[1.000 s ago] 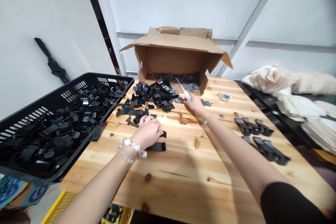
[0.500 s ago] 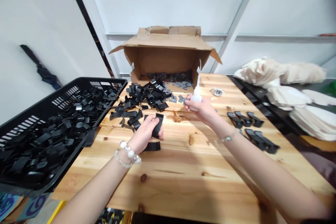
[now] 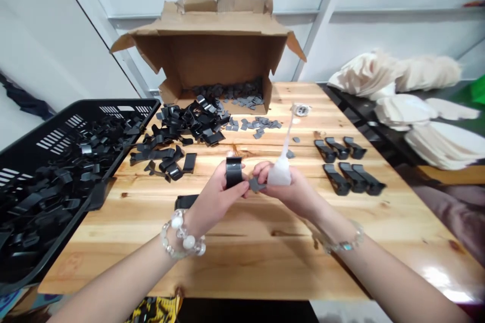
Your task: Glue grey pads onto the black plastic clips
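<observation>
My left hand [image 3: 212,202] grips a black clip [image 3: 234,171] upright above the wooden table [image 3: 265,252]. My right hand [image 3: 291,194] holds a small white squeeze bottle [image 3: 281,169] with a long thin nozzle, and pinches a small grey pad [image 3: 256,184] against the clip. The two hands meet at the table's middle. Another black clip [image 3: 185,201] lies on the table just left of my left wrist.
A heap of black clips [image 3: 182,133] and loose grey pads [image 3: 257,125] lies before an open cardboard box [image 3: 212,50]. A black crate [image 3: 41,166] of clips overhangs the left edge. Several finished clips [image 3: 346,164] sit in rows at right. White cloth bundles [image 3: 401,96] lie beyond.
Both hands drew back from the heap toward me and came together. The left lifted a clip off the table; the right brought the bottle and a grey pad up to it.
</observation>
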`<state>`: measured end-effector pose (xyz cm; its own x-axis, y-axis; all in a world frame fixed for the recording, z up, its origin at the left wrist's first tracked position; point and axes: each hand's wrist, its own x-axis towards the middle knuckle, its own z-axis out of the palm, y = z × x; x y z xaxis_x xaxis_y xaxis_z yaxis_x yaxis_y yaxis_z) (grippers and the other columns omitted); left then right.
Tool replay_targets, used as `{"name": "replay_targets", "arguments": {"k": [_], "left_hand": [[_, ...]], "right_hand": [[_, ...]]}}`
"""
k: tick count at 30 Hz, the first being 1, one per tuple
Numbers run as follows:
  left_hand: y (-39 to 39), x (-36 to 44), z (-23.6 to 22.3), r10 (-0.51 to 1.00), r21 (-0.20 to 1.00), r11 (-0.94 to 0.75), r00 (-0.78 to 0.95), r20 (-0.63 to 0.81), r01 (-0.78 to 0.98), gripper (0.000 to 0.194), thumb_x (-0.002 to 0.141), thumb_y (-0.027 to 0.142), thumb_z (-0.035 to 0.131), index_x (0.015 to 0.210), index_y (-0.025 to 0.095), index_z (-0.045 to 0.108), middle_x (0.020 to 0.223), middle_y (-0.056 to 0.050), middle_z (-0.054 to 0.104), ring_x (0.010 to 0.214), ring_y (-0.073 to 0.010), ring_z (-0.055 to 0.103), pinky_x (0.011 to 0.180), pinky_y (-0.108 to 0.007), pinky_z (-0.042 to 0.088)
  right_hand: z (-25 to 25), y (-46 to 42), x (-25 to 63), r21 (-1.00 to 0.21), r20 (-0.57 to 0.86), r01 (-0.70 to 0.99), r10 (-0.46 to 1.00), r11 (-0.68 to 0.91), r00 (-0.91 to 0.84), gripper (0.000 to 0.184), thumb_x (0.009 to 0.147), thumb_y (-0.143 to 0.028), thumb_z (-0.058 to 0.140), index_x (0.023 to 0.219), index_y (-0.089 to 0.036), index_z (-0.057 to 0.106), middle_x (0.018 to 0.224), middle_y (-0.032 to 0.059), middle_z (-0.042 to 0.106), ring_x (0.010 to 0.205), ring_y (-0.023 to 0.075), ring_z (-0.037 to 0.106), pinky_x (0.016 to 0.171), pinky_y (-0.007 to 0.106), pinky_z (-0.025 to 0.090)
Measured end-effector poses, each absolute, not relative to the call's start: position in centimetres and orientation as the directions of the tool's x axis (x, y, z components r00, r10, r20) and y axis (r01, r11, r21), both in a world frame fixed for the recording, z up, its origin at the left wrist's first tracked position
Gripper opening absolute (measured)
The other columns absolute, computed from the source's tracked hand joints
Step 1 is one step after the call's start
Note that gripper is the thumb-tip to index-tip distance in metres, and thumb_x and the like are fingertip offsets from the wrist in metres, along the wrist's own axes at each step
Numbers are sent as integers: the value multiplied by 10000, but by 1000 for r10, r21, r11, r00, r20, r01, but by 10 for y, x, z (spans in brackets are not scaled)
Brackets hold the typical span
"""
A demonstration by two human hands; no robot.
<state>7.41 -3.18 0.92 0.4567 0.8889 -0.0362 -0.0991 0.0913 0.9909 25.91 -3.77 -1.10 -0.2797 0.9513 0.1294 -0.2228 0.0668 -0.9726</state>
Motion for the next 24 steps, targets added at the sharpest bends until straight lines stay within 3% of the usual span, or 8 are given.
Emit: {"name": "replay_targets", "arguments": {"k": [5, 13, 24], "left_hand": [[-33, 70, -5, 898, 979, 98, 440, -11, -176, 257, 855, 212, 614, 1077, 182, 488, 878, 17, 578, 733, -79, 535, 724, -237, 436], [-35, 69, -7, 893, 956, 202, 441, -91, -211, 284, 858, 239, 622, 1111, 195, 500, 919, 14, 573, 767, -79, 541, 737, -236, 438], [-33, 69, -7, 878, 929, 286, 453, -155, -236, 293, 827, 217, 642, 1083, 171, 508, 923, -20, 624, 738, -88, 546, 688, -235, 425]], "right_hand": [[-6, -43, 256, -991, 116, -92, 945, 92, -306, 86, 747, -121, 668, 784, -195, 646, 974, 18, 602, 926, 144, 571, 839, 280, 456], [-5, -49, 253, -978, 192, 32, 951, 206, -243, 165, 741, -54, 632, 797, -208, 650, 974, 15, 606, 930, 151, 578, 830, 283, 461], [-4, -52, 250, -975, 222, -82, 946, 208, -237, 198, 780, -79, 644, 907, -230, 647, 966, 7, 615, 932, 136, 590, 847, 278, 484]]}}
